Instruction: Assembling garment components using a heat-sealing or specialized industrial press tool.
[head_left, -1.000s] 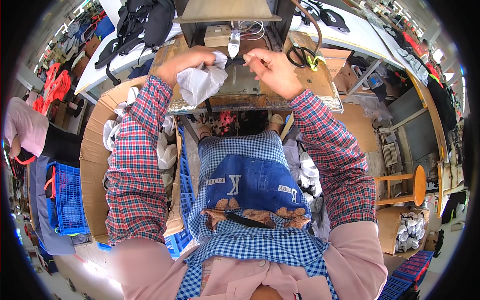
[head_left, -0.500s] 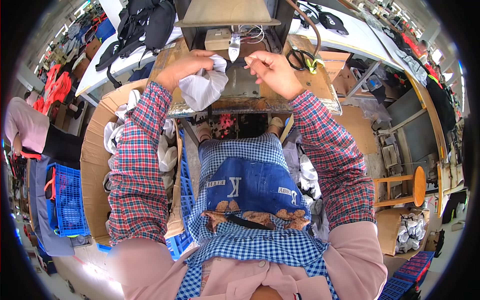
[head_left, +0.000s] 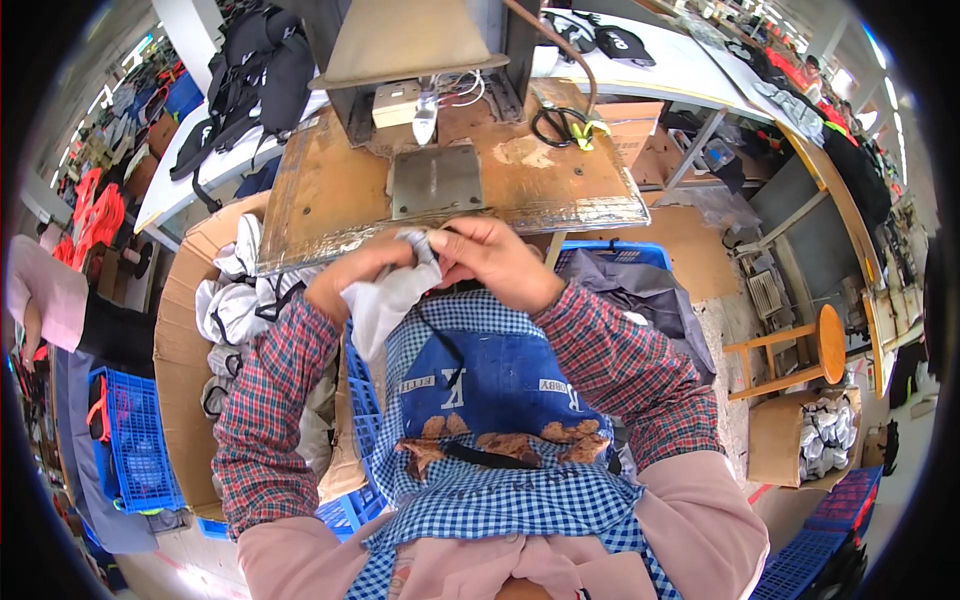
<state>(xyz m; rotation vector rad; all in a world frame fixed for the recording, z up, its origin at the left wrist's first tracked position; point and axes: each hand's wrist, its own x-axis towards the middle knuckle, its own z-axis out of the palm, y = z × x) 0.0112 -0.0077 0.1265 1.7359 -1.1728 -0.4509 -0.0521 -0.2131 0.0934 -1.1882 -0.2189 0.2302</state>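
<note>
A white cloth piece (head_left: 375, 312) with a thin black strap (head_left: 440, 338) hanging from it is held over my lap, just below the wooden table's near edge. My left hand (head_left: 350, 280) is closed round its upper left part. The fingers of my right hand (head_left: 500, 262) pinch the cloth's upper edge close beside the left fingertips. On the wooden table (head_left: 320, 190), beyond my hands, stands a machine with a pale metal tip (head_left: 425, 122) above a grey metal plate (head_left: 436, 180).
Black-handled scissors (head_left: 560, 125) with a yellow-green tie lie at the table's right. A cardboard box (head_left: 185, 330) of white cloth pieces stands at my left. Dark cloth (head_left: 640, 290) lies over a blue crate at my right. A wooden stool (head_left: 829, 343) stands farther right.
Both hands have come down from the machine tip to my lap and closed together, bringing the white cloth piece along. My right hand now pinches its edge. The view has shifted slightly.
</note>
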